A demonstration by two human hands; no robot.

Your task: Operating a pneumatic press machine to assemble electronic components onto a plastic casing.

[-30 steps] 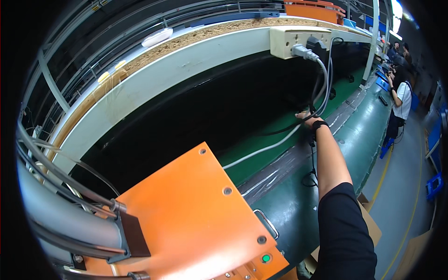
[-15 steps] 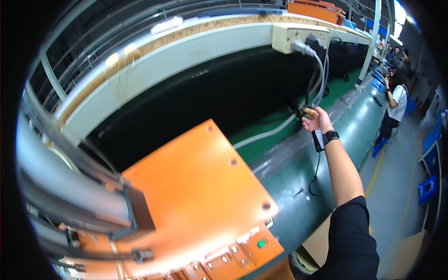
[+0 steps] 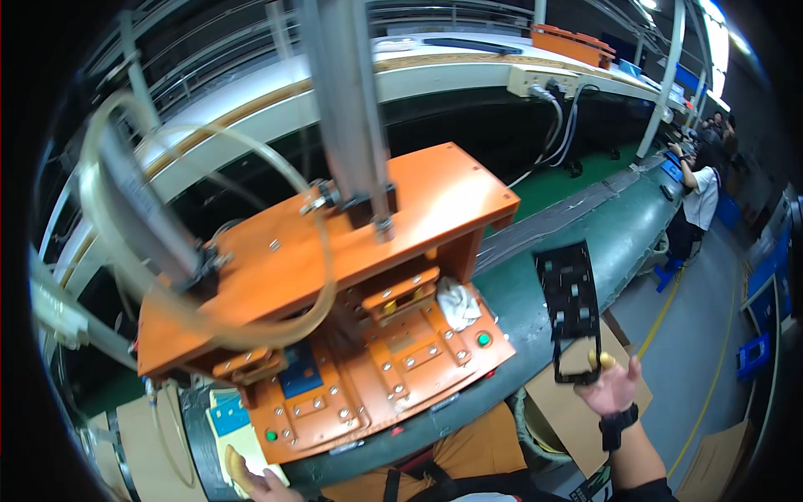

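Note:
My right hand (image 3: 611, 386) is raised to the right of the orange press machine (image 3: 435, 192). Its fingers grip the lower end of a thin black rectangular plastic frame (image 3: 569, 289), which has cutouts and a large opening near the fingers. A yellow cover sits on one fingertip. At the lower left, my left hand (image 3: 255, 484) shows only in part, its fingers stretched out, with yellow on one finger. It is beside a pale yellow sheet (image 3: 255, 441) with a blue plate (image 3: 227, 416) on it, and nothing shows in its grasp.
The press has a green button (image 3: 483, 339), a white rag (image 3: 457, 303) and air hoses. Cardboard (image 3: 556, 402) lies low on the right. A socket box (image 3: 542, 82) with plugged cables hangs on the shelf edge. A person (image 3: 701, 188) sits farther along the green bench (image 3: 602, 222).
My right hand has come back from the cables by the bench and now holds the black frame. My left hand has come into view. The view has swung, showing the press front.

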